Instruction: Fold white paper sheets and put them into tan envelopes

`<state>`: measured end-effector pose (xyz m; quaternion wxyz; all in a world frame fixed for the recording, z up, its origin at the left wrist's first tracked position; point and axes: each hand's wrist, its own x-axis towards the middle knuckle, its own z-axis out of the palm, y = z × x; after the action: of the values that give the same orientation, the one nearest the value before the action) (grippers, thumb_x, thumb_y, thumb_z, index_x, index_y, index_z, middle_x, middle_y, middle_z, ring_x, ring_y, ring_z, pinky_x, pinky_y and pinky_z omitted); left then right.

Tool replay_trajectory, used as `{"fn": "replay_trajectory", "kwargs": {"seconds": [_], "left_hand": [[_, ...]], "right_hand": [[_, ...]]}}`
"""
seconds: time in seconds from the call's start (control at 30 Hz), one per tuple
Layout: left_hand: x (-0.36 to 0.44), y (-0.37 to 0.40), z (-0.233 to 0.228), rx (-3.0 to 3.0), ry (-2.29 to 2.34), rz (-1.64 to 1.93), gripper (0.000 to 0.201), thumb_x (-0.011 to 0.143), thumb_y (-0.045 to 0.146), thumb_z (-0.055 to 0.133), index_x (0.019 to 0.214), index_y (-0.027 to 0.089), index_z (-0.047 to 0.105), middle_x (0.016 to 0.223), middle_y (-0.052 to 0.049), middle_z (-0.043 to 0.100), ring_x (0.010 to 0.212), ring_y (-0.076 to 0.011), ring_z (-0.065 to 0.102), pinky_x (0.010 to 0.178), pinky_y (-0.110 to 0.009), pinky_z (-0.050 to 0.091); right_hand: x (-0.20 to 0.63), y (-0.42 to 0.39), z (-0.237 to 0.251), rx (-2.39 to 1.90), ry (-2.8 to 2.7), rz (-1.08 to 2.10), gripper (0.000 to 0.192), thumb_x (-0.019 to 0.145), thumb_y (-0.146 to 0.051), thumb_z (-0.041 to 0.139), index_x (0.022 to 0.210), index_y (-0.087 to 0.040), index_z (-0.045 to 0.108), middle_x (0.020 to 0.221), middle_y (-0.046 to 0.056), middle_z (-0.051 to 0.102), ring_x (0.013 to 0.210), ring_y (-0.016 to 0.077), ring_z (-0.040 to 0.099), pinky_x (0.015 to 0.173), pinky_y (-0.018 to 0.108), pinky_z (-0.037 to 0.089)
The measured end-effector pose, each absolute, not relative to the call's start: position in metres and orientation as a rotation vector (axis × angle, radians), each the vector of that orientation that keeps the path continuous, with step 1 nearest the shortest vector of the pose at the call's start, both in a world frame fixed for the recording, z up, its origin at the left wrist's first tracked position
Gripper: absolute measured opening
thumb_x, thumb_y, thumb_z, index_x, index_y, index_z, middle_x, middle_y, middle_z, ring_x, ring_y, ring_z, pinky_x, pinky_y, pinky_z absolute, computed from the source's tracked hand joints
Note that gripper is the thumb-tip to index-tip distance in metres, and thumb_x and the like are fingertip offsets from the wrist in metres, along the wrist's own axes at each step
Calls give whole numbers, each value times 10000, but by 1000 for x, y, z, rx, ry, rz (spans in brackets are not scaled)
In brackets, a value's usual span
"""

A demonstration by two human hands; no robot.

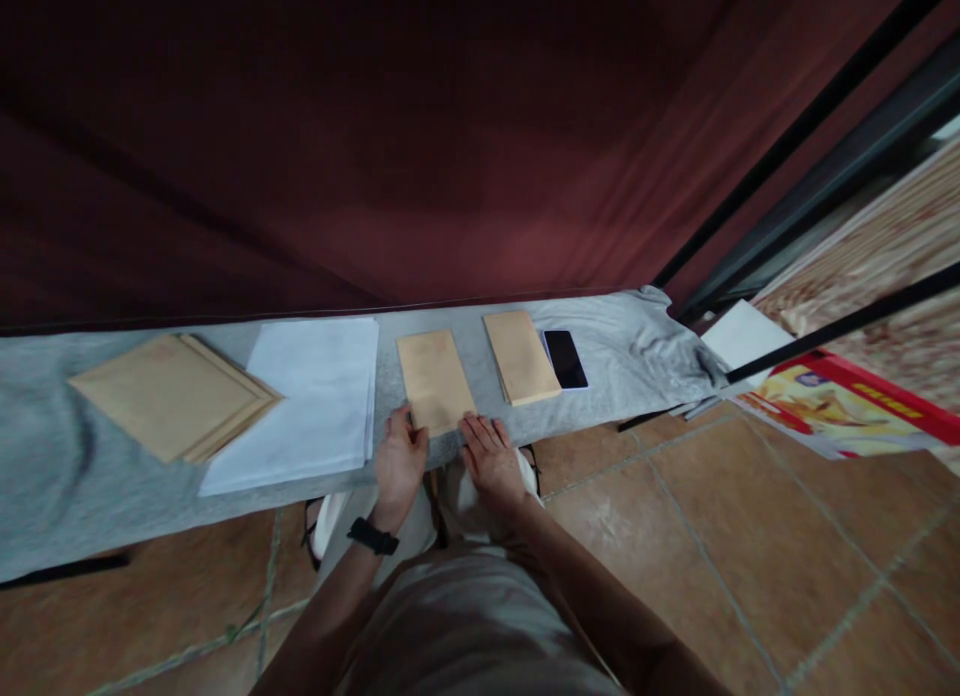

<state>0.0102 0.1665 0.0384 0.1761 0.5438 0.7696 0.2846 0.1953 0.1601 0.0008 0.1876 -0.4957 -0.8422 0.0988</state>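
Observation:
A tan envelope (434, 378) lies flat on the grey cloth-covered bench (90, 486) right in front of me. My left hand (400, 459), with a black watch at the wrist, touches its near left corner. My right hand (493, 460) rests flat with fingers spread at its near right corner. Neither hand has lifted it. A second tan envelope (520, 355) lies to the right, next to a black phone (565, 358). To the left are a stack of white paper (307, 401) and a pile of tan envelopes (171, 395).
A dark red curtain (375, 136) hangs behind the bench. Brown floor tiles (712, 536) spread below. On the right stand black bars (825, 106), a white sheet (742, 338) and a red and yellow printed box (847, 406). My legs are under the bench edge.

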Motion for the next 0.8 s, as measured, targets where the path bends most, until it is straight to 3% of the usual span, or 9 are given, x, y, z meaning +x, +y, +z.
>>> {"fn": "replay_trajectory", "kwargs": {"seconds": [0.13, 0.27, 0.47, 0.8], "left_hand": [[21, 154, 32, 1923, 2016, 944, 397, 972, 257, 444, 1337, 182, 579, 1360, -161, 599, 1304, -306, 552, 1106, -459, 440], [38, 138, 21, 2148, 1743, 777, 460, 999, 295, 424, 1417, 139, 536, 1492, -165, 543, 1436, -295, 447, 1205, -487, 349], [40, 123, 14, 2234, 1785, 628, 549, 1004, 343, 430, 1499, 107, 452, 1571, -178, 449, 1496, -299, 363, 1237, -520, 298], [35, 125, 20, 2145, 1729, 783, 503, 996, 311, 436, 1471, 156, 494, 1561, -145, 474, 1471, -290, 408, 1224, -509, 335]], "right_hand": [[193, 158, 2, -1411, -2363, 289, 510, 1043, -262, 438, 1544, -167, 416, 1571, 112, 461, 1449, 235, 420, 1237, 491, 263], [195, 157, 5, -1391, -2375, 321, 522, 1023, -204, 435, 1541, -135, 416, 1581, 106, 450, 1468, 241, 385, 1251, 482, 223], [196, 157, 8, -1371, -2353, 371, 483, 1030, -214, 429, 1506, -146, 468, 1558, 113, 481, 1462, 245, 392, 1232, 498, 265], [266, 196, 21, -1502, -1831, 293, 434, 988, -210, 399, 1370, -172, 600, 1386, 148, 604, 1318, 272, 519, 1107, 493, 439]]}}
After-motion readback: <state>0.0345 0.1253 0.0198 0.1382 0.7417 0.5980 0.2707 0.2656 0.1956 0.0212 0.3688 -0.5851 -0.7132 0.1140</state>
